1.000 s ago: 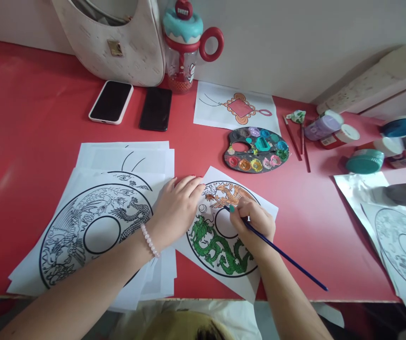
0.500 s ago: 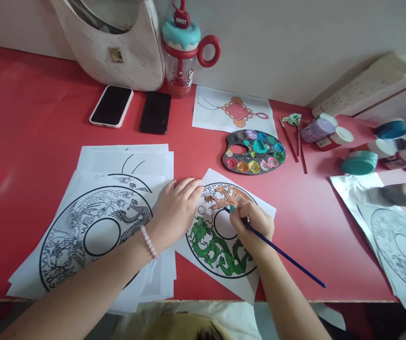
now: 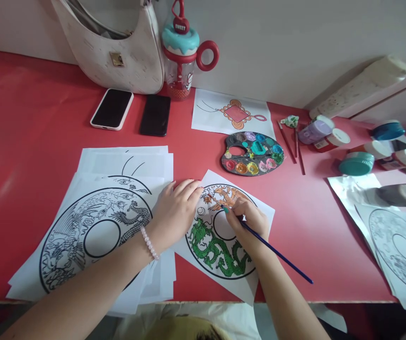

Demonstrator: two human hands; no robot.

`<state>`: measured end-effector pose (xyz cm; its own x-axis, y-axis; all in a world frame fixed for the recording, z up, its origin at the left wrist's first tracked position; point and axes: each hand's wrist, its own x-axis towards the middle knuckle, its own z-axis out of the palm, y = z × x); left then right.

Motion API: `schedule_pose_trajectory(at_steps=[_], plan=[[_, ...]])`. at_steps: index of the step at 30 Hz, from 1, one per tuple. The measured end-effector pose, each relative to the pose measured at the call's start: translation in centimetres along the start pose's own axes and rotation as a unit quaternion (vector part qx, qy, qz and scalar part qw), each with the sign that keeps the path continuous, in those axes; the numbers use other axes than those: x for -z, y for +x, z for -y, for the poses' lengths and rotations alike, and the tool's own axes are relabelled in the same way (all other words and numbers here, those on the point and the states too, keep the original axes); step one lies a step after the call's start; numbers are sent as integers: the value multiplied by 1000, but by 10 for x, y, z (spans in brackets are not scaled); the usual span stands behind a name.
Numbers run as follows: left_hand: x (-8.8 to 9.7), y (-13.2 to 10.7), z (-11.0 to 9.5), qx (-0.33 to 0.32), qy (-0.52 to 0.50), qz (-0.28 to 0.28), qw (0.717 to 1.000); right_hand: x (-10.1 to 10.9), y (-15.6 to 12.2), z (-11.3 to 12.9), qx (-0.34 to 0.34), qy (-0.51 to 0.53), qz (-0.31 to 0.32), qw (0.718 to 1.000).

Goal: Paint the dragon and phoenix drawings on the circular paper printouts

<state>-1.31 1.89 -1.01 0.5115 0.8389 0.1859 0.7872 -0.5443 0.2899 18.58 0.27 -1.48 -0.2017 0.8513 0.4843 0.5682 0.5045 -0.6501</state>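
Observation:
My right hand (image 3: 247, 222) grips a blue-handled paintbrush (image 3: 277, 252), its tip at the orange phoenix (image 3: 229, 196) on a sheet of paper (image 3: 224, 282). A green dragon (image 3: 220, 250) curves along the lower half of the same ring design. My left hand (image 3: 178, 210) lies flat with fingers stretched, its fingertips on the sheet's upper left edge. Under that wrist and forearm is a stack of printed sheets (image 3: 64, 189) with an uncoloured phoenix-and-dragon ring. Above the painted sheet sits a paint palette (image 3: 238, 165) with several colours in its wells.
Behind the palette lies a knot drawing (image 3: 206, 120). Two phones (image 3: 112, 108), a white handbag (image 3: 132, 71) and a lidded cup (image 3: 180, 61) stand at the back. Paint jars (image 3: 357, 163), brushes (image 3: 301, 156) and another printed sheet (image 3: 394, 245) are at the right.
My right hand and the paintbrush have shifted slightly left, with the tip now farther left along the phoenix. My left hand stays in place.

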Motion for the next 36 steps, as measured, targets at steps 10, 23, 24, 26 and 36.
schedule_pose_trajectory(at_steps=[10,23,24,26,36], plan=[[1,1,-1,-1,-3,5,1000,0,-2,-2,0,6,-5,1000],[2,1,-1,1,-12,5,1000,0,-4,-6,-13,5,-5,1000],[2,1,-1,1,-13,6,1000,0,-4,-6,-15,4,-2,1000],[3,1,-1,3,-14,6,1000,0,-3,-5,-10,7,3,1000],[2,1,-2,5,-9,7,1000,-1,-2,-4,-4,24,17,1000]])
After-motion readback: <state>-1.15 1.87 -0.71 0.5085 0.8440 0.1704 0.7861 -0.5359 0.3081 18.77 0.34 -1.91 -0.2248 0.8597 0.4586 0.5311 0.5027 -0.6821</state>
